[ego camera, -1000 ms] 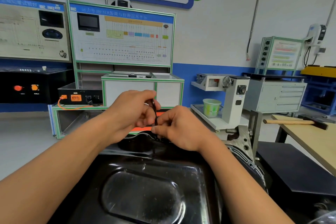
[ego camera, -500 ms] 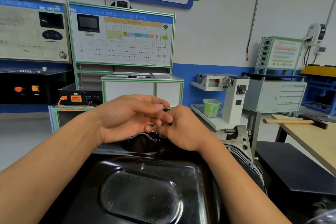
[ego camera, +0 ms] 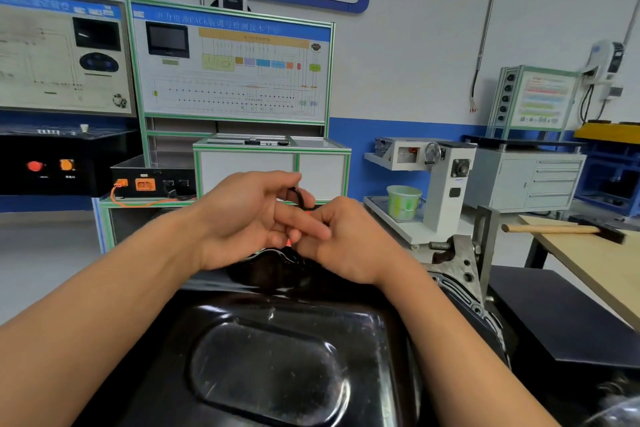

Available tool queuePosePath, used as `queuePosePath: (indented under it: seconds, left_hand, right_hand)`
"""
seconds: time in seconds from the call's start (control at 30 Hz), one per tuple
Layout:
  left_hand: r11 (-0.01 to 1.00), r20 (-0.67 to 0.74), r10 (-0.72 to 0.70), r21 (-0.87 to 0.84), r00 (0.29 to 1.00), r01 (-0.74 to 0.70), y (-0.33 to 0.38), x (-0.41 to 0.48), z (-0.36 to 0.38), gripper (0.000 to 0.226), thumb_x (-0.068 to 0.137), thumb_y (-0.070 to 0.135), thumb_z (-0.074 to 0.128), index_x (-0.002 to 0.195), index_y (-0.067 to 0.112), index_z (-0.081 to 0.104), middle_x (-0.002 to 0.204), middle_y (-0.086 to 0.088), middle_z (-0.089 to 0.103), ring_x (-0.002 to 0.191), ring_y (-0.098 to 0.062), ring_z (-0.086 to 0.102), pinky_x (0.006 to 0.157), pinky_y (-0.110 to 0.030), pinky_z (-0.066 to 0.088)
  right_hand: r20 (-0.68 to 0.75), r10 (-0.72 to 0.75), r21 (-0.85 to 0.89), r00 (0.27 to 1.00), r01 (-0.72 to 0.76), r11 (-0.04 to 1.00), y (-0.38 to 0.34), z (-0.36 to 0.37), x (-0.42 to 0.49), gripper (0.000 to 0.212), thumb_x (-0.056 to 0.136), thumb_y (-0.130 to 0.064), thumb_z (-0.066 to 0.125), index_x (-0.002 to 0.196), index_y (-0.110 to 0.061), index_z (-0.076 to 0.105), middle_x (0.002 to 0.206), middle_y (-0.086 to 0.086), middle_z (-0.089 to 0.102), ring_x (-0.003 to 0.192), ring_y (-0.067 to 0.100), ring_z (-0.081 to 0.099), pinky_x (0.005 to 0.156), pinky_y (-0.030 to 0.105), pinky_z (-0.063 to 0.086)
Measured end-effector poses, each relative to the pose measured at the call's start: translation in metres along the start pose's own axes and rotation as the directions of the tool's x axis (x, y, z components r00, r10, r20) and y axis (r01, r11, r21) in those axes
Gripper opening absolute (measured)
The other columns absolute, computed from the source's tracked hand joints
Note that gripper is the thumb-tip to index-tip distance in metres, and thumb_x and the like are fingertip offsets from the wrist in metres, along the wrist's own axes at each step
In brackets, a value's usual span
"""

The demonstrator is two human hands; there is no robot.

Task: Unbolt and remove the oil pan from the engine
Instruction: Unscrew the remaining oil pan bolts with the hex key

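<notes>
Both hands met above the far edge of the oil pan (ego camera: 277, 357), held clear of it.
- Left hand (ego camera: 249, 218): thumb and forefinger pinched the upper end of a small dark piece (ego camera: 300, 198), the other fingers reaching across toward the right hand.
- Right hand (ego camera: 349, 243): fingers curled in at the piece's lower end. The left fingers hid the contact, so I could not tell whether it was gripping.
- I could not make out whether the piece was a bolt or a small key.

The oil pan sat glossy and black, sump side up, directly below the forearms. It was seated on the engine and not yet lifted. The engine flange (ego camera: 460, 270) showed just right of the pan. A hammer (ego camera: 561, 229) lay on the tabletop (ego camera: 595, 263), well to the right of the pan.

Risks, as judged:
1. The piece was held by fingertips only, over the pan's far edge. A slip would probably send it off the pan to the floor, or into the dark gap beyond the rim, where it would be hard to find.
2. The pan's sheen suggested an oil film. If so, slick fingers would make a slip more likely.
3. The rim bolts were hidden from where I stood. Lifting or prying with any left in could bend the pan's flange.
4. With all the bolts out, the pan might slide off the engine.
</notes>
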State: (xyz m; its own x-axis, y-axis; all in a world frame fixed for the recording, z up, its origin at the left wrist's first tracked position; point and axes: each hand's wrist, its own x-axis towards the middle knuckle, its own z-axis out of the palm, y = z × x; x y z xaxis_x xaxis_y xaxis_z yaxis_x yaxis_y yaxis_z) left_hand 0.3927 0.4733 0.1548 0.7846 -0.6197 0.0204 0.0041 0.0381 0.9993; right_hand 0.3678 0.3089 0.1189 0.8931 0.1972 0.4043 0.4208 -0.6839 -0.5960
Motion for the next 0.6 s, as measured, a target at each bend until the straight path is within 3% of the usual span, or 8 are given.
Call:
queuePosePath:
  seconds: [0.13, 0.23, 0.3, 0.5, 0.6]
  left_hand:
    - [0.997, 0.215, -0.026, -0.062, 0.976, 0.041, -0.001, -0.004, -0.007, 0.028, 0.088, 0.032, 0.048, 0.101, 0.008, 0.057, 0.104, -0.026, 0.072, 0.075, -0.02, 0.058, 0.069, -0.027, 0.039]
    - [0.998, 0.279, -0.017, -0.061, 0.96, 0.035, -0.001, -0.006, -0.01, 0.027, 0.089, 0.026, 0.051, 0.104, 0.006, 0.062, 0.111, -0.028, 0.069, 0.082, -0.021, 0.059, 0.07, -0.026, 0.047]
    - [0.996, 0.291, -0.02, -0.075, 0.956, 0.044, 0.001, -0.006, -0.011, 0.03, 0.087, 0.024, 0.05, 0.105, 0.005, 0.063, 0.112, -0.029, 0.068, 0.082, -0.022, 0.059, 0.071, -0.027, 0.047]
    - [0.994, 0.249, -0.024, -0.094, 0.968, 0.049, 0.002, -0.004, -0.012, 0.05, 0.089, 0.028, 0.042, 0.125, -0.001, 0.062, 0.114, -0.026, 0.068, 0.084, -0.021, 0.057, 0.073, -0.03, 0.042]
    - [0.998, 0.269, -0.007, -0.059, 0.963, 0.024, 0.002, -0.007, -0.014, 0.045, 0.091, 0.026, 0.049, 0.125, 0.002, 0.065, 0.119, -0.023, 0.068, 0.089, -0.019, 0.058, 0.072, -0.026, 0.049]
  right_hand:
    - [-0.021, -0.018, -0.03, 1.0, 0.017, 0.999, 0.0, -0.002, -0.001, 0.041, 0.082, -0.013, 0.072, 0.047, -0.025, 0.055, 0.042, -0.009, 0.047, 0.045, 0.006, 0.042, 0.049, 0.019, 0.037]
    - [-0.007, -0.044, -0.057, 0.999, 0.043, 0.997, -0.002, -0.002, -0.002, 0.025, 0.083, -0.016, 0.073, 0.059, -0.013, 0.066, 0.056, 0.006, 0.061, 0.056, 0.014, 0.053, 0.058, 0.032, 0.047]
    - [-0.013, -0.048, -0.059, 0.999, 0.048, 0.997, -0.002, -0.001, -0.002, 0.023, 0.083, -0.016, 0.073, 0.063, -0.006, 0.067, 0.06, 0.012, 0.062, 0.058, 0.018, 0.054, 0.061, 0.034, 0.048]
    - [-0.027, -0.045, -0.049, 0.999, 0.043, 0.998, -0.004, -0.002, -0.003, 0.02, 0.083, -0.007, 0.069, 0.063, -0.005, 0.066, 0.053, -0.001, 0.053, 0.051, 0.008, 0.045, 0.056, 0.029, 0.044]
    - [-0.038, -0.055, -0.045, 0.998, 0.053, 0.998, -0.004, -0.003, -0.003, 0.019, 0.083, -0.006, 0.069, 0.064, -0.001, 0.067, 0.058, 0.01, 0.059, 0.054, 0.015, 0.051, 0.058, 0.035, 0.047]
